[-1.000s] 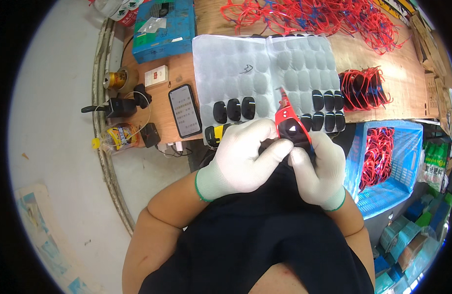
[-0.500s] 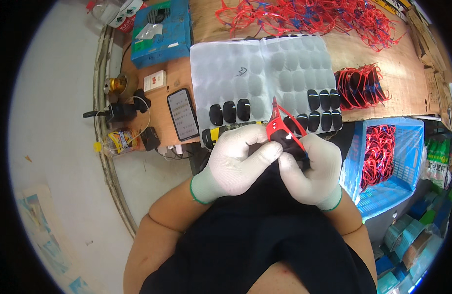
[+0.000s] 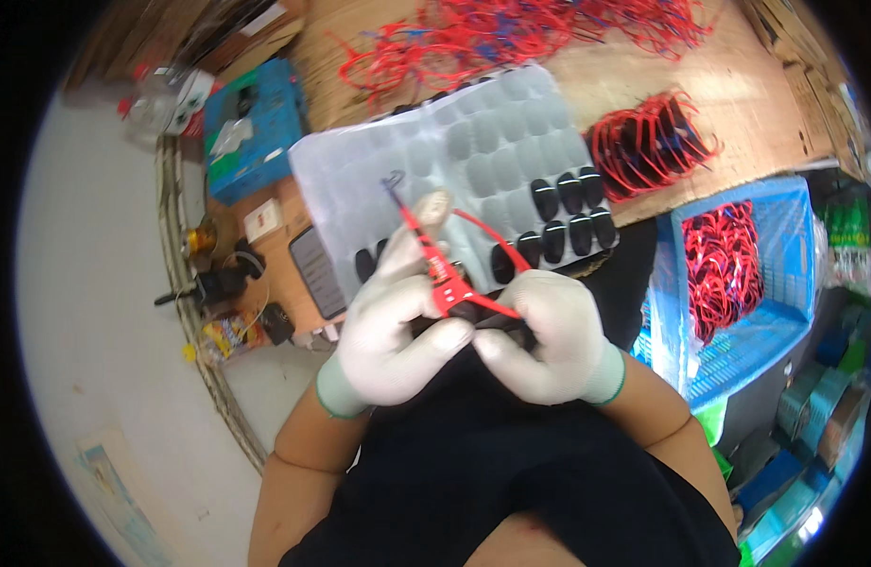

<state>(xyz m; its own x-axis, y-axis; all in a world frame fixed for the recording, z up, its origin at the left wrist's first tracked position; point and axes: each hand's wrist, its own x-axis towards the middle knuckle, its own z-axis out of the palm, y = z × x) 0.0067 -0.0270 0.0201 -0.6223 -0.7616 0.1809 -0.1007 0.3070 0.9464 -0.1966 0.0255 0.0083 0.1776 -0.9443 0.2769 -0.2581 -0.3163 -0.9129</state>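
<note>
Both my hands wear white knit gloves with green cuffs. Between them I hold a red pair of sunglasses (image 3: 447,286) with a dark lens in its front. My left hand (image 3: 388,345) is closed on one side of it, thumb at the lower rim and a finger stretched along the temple arm. My right hand (image 3: 549,335) pinches the other side, its thumb close to the left thumb. Fingers cover part of the lenses. Just beyond lies a pale moulded lens tray (image 3: 360,170), with several dark lenses (image 3: 553,241) in its nearer pockets.
Red frames (image 3: 530,38) lie tangled at the back of the table. A row of assembled sunglasses (image 3: 648,151) sits right of the tray. A blue crate (image 3: 738,350) at the right holds more red frames. A phone (image 3: 314,269), blue box (image 3: 256,132) and cables are at left.
The view has turned and shifted, so the table appears tilted. The sunglasses are turned in my hands; their temple arms now spread apart, and my left finger reaches along one arm.
</note>
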